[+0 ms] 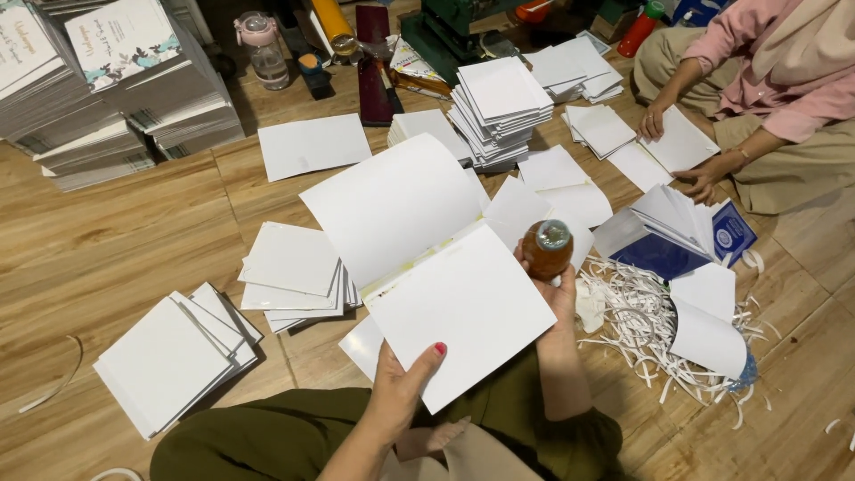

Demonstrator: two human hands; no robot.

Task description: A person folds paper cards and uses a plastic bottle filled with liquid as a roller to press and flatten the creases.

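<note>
My left hand [403, 385] grips the near edge of an open white folded card [463, 298], thumb on top; its upper flap [392, 205] curls upward. My right hand [557, 289] holds a small brown bottle [546, 248] with a clear cap, upright beside the card's right edge. Stacks of white cards [289, 276] lie on the wooden floor just left of the open card, and another fanned stack [174, 356] sits farther left.
Tall piles of printed cards [116, 80] stand at the back left. A white stack [499, 107] and a green machine [454, 27] are at the back. A person in pink [757, 89] sits at the right handling white sheets. Paper strips [650, 330] litter the floor right.
</note>
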